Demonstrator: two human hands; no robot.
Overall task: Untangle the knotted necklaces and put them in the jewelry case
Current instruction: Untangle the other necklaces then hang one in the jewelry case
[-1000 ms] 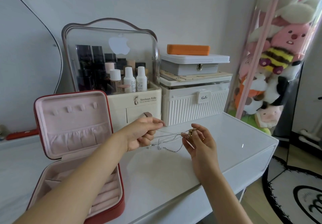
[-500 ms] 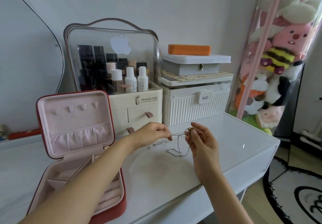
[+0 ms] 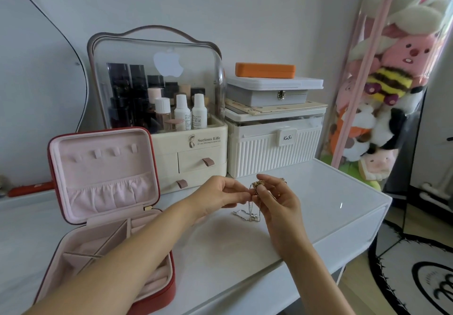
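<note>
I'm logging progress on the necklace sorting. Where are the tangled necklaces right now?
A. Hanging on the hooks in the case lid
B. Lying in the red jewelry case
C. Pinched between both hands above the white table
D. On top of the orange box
C: the left hand and right hand pinch the tangled necklaces above the white table, chains dangling; the red jewelry case holds none.

Single head cam, wide-angle, looking forward and down over the white surface [image 3: 306,219]. Both forearms reach in from bottom edge; wall close behind. No second view.
</note>
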